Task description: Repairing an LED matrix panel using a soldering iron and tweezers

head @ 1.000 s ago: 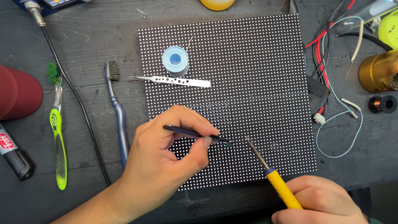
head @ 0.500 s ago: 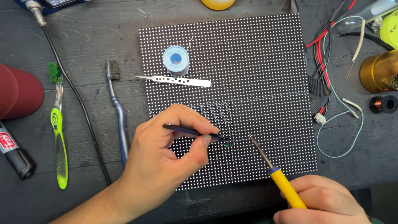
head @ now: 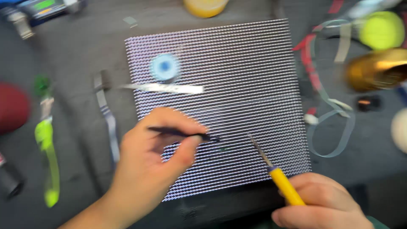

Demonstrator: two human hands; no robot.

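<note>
One dotted panel (head: 237, 85), flat on dark bench (head: 76, 55), beneath both hands. Left hand (head: 148, 169) pinched shut on one black tweezers (head: 182, 134), tips over panel. Right hand (head: 322, 203) closed around one yellow-handled iron (head: 284, 186). Beyond left hand: one blue spool (head: 164, 68), two toothbrushes. Motion-blurred.

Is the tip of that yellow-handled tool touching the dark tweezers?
Apart. The head view shows the yellow-handled tool ending right of the tweezers, with a strip of dotted panel between them.
</note>
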